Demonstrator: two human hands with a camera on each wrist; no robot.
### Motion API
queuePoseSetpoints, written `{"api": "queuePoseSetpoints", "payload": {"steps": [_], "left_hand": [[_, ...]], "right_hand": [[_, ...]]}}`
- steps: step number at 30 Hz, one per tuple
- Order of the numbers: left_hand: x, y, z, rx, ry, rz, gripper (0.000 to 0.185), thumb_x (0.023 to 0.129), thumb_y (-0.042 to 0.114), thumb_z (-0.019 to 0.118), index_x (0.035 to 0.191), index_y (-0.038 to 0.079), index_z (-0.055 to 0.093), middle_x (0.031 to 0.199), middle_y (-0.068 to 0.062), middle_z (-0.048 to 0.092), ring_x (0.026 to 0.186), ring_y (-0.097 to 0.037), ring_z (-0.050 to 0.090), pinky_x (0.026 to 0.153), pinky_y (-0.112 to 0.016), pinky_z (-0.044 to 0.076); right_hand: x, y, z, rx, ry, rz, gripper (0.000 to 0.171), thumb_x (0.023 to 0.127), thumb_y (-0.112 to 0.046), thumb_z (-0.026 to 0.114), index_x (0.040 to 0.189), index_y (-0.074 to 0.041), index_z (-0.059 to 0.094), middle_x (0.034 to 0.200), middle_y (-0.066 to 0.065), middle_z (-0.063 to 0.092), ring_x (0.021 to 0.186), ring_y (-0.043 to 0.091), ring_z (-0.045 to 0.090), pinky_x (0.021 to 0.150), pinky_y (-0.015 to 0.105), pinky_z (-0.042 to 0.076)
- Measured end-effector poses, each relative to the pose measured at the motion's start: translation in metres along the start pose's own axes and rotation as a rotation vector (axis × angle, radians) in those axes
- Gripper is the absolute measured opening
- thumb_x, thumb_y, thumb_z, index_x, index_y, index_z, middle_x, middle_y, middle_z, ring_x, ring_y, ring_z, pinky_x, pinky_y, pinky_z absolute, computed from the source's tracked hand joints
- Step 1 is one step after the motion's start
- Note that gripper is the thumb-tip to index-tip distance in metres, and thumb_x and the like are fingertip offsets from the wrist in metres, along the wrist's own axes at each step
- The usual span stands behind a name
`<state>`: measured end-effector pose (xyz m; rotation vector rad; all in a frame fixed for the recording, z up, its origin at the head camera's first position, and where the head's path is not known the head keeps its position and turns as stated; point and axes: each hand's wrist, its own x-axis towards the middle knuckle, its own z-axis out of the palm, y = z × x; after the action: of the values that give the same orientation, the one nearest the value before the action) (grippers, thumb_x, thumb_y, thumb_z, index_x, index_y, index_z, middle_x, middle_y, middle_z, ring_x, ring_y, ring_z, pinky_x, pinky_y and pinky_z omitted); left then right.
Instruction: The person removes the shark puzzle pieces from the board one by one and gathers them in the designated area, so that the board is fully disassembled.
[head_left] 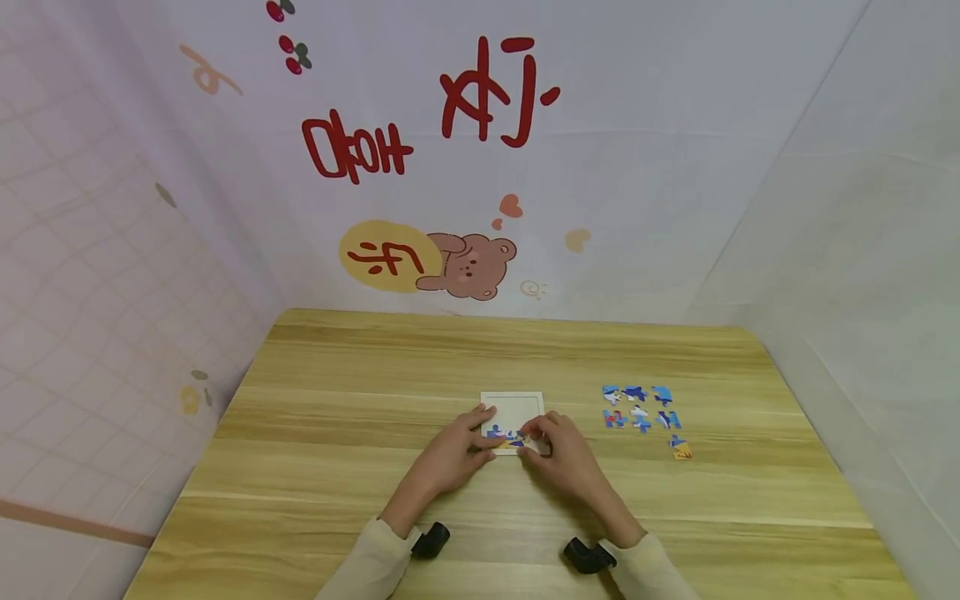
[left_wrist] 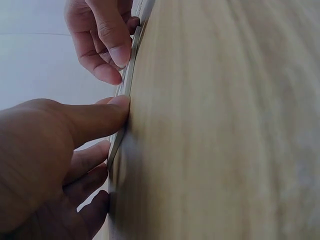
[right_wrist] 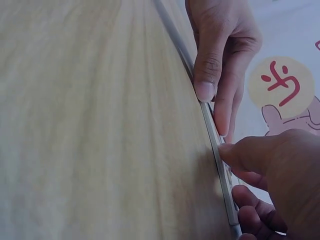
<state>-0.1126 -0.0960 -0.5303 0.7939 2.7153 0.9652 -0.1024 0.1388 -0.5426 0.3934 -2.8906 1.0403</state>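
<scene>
A shallow white puzzle tray (head_left: 512, 407) lies on the table, with several joined blue and yellow puzzle pieces (head_left: 495, 432) along its near side. My left hand (head_left: 452, 452) rests at the tray's left side, its fairly straight fingers on the tray and pieces. In the left wrist view, the left thumb (left_wrist: 107, 117) touches the tray's near edge. From the right, my right hand (head_left: 566, 454) reaches in with curled fingers and pinches a puzzle piece (head_left: 526, 438) low over the tray. That piece is mostly hidden by the fingers.
Right of the tray, several loose puzzle pieces (head_left: 640, 419) lie in two rows. Another loose piece with yellow on it (head_left: 681, 448) sits nearer the front. A printed cloth wall (head_left: 615, 167) stands behind the wooden table (head_left: 337, 358).
</scene>
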Motion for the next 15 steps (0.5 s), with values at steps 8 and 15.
{"api": "queuePoseSetpoints", "payload": {"steps": [8, 15], "left_hand": [[-0.0005, -0.0004, 0.0000, -0.021, 0.007, -0.009, 0.030, 0.097, 0.019, 0.071, 0.127, 0.015, 0.074, 0.161, -0.008, 0.045, 0.153, -0.030, 0.036, 0.119, -0.052, 0.040], [-0.0003, -0.0005, -0.0007, -0.042, 0.005, -0.013, 0.030, 0.098, 0.020, 0.071, 0.127, 0.015, 0.074, 0.161, -0.007, 0.045, 0.154, -0.029, 0.035, 0.120, -0.051, 0.040]], "right_hand": [[-0.0011, -0.0033, 0.0028, -0.013, 0.007, 0.021, 0.020, 0.084, -0.022, 0.085, 0.100, -0.019, 0.074, 0.090, -0.008, 0.060, 0.081, 0.008, 0.045, 0.069, 0.023, 0.039], [0.0004, -0.0045, 0.0003, -0.013, -0.006, 0.028, 0.025, 0.085, -0.021, 0.084, 0.107, -0.017, 0.074, 0.091, -0.008, 0.060, 0.082, 0.008, 0.047, 0.070, 0.023, 0.040]]}}
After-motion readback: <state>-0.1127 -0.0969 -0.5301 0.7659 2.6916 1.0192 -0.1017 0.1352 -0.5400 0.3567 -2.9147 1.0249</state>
